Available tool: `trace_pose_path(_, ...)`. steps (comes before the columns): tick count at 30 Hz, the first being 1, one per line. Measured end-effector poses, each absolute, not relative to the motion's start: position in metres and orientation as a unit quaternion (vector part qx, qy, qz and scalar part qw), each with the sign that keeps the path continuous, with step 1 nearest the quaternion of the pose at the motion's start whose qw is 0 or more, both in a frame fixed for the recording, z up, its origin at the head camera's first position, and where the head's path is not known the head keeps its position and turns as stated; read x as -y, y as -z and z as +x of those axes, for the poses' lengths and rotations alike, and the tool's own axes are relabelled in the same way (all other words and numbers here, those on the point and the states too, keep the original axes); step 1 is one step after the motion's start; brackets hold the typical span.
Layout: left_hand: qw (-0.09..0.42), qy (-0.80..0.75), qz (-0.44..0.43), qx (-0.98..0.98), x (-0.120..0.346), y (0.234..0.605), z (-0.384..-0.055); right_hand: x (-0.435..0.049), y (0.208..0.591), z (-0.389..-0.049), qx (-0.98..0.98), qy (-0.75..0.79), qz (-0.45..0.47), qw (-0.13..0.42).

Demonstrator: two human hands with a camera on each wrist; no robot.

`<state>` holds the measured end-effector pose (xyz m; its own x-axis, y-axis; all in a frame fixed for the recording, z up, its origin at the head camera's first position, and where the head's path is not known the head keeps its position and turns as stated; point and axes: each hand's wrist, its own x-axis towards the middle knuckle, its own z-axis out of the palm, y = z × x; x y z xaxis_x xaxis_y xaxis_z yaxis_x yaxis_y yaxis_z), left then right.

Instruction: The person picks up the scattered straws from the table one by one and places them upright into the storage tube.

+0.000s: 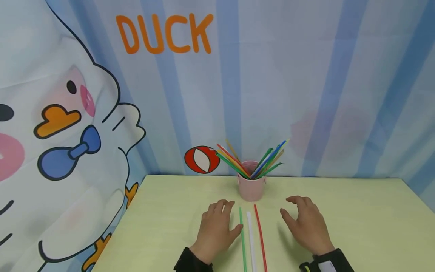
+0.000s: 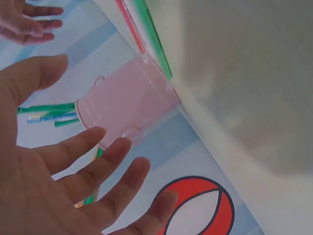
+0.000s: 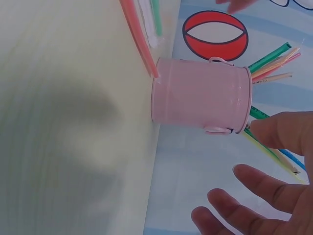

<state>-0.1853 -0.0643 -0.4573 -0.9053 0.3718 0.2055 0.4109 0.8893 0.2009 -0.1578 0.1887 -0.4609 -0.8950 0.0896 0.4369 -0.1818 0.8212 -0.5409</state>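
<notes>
Three straw-like sticks lie side by side on the table: a green one (image 1: 243, 245), a wider white one (image 1: 251, 241) and a red one (image 1: 260, 238). My left hand (image 1: 216, 231) hovers to their left, fingers loosely spread, its thumb tip overlapping the green stick in the head view. To the right of the red stick, my right hand (image 1: 307, 226) is held over the table with fingers apart and nothing in them. Behind the sticks stands a small pink bucket (image 1: 251, 190), holding several coloured sticks (image 1: 268, 162) that fan out above its rim.
A pale yellow table (image 1: 367, 215) reaches back to a blue striped cloth backdrop (image 1: 272, 75). Printed on the cloth are a large white duck (image 1: 85, 211), a red and white ball (image 1: 190, 160) and orange lettering (image 1: 176, 49).
</notes>
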Motion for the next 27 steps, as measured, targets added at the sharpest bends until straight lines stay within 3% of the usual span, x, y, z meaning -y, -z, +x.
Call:
trace_pose_path(10, -0.02, 0.105, -0.232, 0.967, 0.049, 0.473, -0.171, -0.19, 0.458, -0.158, 0.927, -0.31, 0.021, 0.209)
trace_pose_path(27, -0.073, 0.151, -0.221, 0.961, 0.047, 0.476, -0.165, -0.188, 0.461, -0.157, 0.929, -0.309, 0.028, 0.201)
